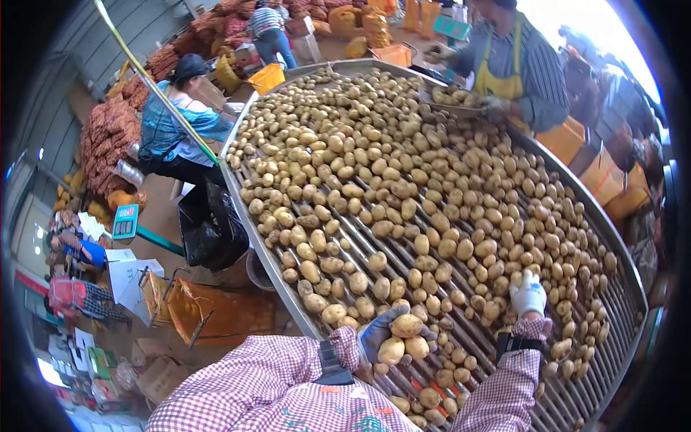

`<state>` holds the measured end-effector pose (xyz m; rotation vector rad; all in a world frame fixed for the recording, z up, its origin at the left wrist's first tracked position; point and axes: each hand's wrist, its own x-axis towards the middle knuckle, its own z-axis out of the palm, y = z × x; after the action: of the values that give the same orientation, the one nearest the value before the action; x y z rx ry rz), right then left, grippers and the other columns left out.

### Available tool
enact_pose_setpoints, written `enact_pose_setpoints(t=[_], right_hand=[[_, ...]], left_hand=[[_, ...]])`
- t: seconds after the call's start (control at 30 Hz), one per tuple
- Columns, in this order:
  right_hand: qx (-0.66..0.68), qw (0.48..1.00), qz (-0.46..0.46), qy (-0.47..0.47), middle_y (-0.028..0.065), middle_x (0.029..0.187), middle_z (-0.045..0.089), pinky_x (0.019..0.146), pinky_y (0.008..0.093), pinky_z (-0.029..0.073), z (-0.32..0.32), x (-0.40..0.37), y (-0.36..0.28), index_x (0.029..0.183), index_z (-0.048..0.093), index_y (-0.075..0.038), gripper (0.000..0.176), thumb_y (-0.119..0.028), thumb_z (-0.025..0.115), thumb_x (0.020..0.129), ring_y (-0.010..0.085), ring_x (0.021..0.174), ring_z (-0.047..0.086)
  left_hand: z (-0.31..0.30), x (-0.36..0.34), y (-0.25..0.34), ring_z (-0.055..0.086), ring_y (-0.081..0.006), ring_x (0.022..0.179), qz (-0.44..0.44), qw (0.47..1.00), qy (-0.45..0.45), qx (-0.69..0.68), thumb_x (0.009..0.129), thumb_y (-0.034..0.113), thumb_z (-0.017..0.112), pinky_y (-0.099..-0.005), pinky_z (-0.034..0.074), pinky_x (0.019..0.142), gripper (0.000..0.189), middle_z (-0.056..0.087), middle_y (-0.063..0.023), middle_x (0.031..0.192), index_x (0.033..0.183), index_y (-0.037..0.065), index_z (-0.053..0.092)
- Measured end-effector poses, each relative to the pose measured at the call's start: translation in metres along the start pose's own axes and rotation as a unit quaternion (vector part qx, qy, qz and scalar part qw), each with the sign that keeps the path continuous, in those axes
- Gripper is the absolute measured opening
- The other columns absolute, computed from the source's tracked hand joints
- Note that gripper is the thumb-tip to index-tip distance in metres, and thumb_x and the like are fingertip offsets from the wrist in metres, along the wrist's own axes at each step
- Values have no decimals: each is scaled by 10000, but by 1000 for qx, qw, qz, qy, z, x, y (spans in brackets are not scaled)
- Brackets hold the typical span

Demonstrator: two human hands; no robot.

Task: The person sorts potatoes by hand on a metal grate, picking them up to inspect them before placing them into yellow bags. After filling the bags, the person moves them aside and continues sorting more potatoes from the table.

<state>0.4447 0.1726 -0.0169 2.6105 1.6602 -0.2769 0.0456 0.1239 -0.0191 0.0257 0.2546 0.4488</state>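
My left hand [380,335], in a blue-grey glove, is cupped around three potatoes [403,338] near the front of a roller sorting table [245,209]. My right hand [528,294], in a white glove, reaches into the heap of potatoes [403,165] on the right side and rests on them; its fingers are hidden among them. Both my sleeves are pink checked cloth.
A person in a yellow apron [512,68] holds a scoop of potatoes at the far right. Another person in blue [176,126] bends at the table's left edge. Orange crates [216,313], a black bag [210,227] and red net sacks [111,133] crowd the floor.
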Motion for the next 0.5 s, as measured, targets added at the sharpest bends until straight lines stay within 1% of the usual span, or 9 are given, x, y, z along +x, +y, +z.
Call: enact_pose_setpoints(t=[0.13,0.17,0.2,0.23,0.27,0.33,0.4,0.47,0.5], right_hand=[[87,988,-115,60,260,1220,641,922,494,544,5,-32,-3,1278,583,-49,527,-321,751,859,423,1084,652],[129,981,-128,72,245,1259,631,956,468,527,16,-43,-3,1311,565,-28,536,-297,746,885,396,1128,642],[171,971,-142,83,231,1297,622,990,442,511,24,-50,-6,1345,546,-7,545,-272,740,910,369,1172,633],[349,928,-122,36,208,1312,618,1006,413,504,23,-58,-17,1369,534,10,555,-251,741,924,324,1170,630],[514,852,-96,-18,185,1327,614,1022,383,498,17,-75,-36,1393,522,26,566,-229,742,938,279,1169,628],[676,730,-90,-35,134,1313,600,1016,338,494,-23,-121,-111,1460,480,28,592,-208,716,971,205,1165,594],[709,688,-140,-72,130,1353,579,1027,326,488,-60,-159,-167,1524,422,21,675,-216,718,965,203,1184,584],[707,685,-146,-99,121,1366,564,1028,318,484,-46,-178,-194,1556,374,23,732,-190,718,946,196,1194,574],[747,637,-152,-111,124,1362,557,1035,325,483,-49,-188,-207,1548,375,39,756,-172,735,917,207,1195,575]], left_hand=[[16,-8,-5,682,-361,1109,54,997,60,-11,1027,561,508,-459,645,769,647,655,-218,1292,1244,-32,650],[18,-15,1,702,-331,1060,7,1000,12,-21,1028,557,512,-431,636,790,650,661,-217,1278,1252,-40,640],[13,-14,-5,712,-312,1043,56,997,47,-25,1025,568,510,-426,638,800,662,669,-207,1265,1284,-31,623],[13,-17,-1,714,-309,1044,31,999,29,-28,1025,565,510,-438,643,778,650,669,-197,1270,1302,-13,619],[15,-22,0,716,-306,1045,3,999,13,-34,1024,562,511,-449,648,756,638,670,-186,1275,1319,5,614],[24,-36,1,718,-308,1044,4,999,23,-31,1031,538,507,-445,649,758,608,670,-177,1284,1341,25,607],[22,-43,0,720,-310,1044,1,999,32,-22,1038,514,504,-441,650,761,579,669,-168,1292,1363,45,601],[7,-46,-2,724,-305,1036,13,998,33,-59,1040,475,509,-424,650,760,564,667,-160,1307,1418,59,562],[25,-54,0,728,-303,1023,22,990,97,-98,1033,474,519,-443,650,727,564,666,-158,1310,1453,97,534]])
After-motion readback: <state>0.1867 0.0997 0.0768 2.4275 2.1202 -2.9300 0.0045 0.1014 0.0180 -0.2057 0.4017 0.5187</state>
